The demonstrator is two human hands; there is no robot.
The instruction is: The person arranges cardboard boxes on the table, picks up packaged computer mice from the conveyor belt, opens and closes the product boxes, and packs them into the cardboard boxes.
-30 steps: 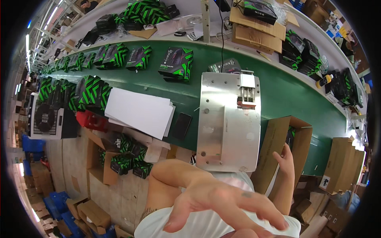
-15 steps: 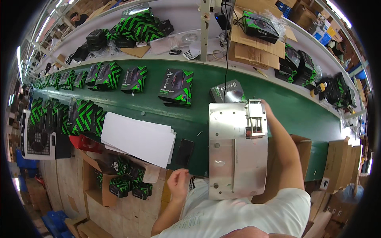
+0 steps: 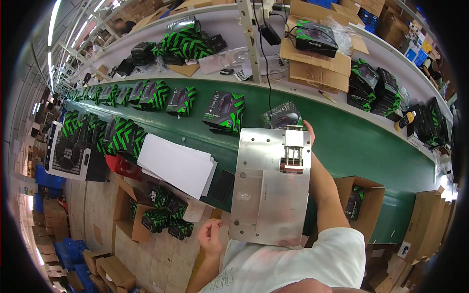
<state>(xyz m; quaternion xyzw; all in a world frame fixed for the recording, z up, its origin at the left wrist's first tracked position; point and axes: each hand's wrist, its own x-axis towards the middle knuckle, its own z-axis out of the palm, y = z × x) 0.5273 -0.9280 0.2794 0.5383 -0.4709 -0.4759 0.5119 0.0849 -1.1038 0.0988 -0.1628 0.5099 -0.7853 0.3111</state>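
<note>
So the right hand (image 3: 309, 132) is what we'd look at first. A second ago it was down by the carton (image 3: 374, 202); half a second ago that arm was already stretched around the right side of the plate (image 3: 277, 210), and that's where we find it now. What shows of the fingers is just past the plate's far right corner, right by the edge of the box (image 3: 283, 115). We can't tell how far open they are, or whether they've got hold of it (the plate hides nearly everything useful, of course).

The box itself lies on the green table (image 3: 351, 141), tucked up behind the plate's far edge, with its near part out of sight. To us that means the reach is about this box now, and the carton, with another box (image 3: 354, 201) inside, is out of it for the moment.

The left hand (image 3: 210, 235) has dropped from way up in front of the camera to low beside the body, short of the phone (image 3: 223, 185). Its fingers are curled inward with nothing visible in them; too small for us to say if the tips meet.
</note>
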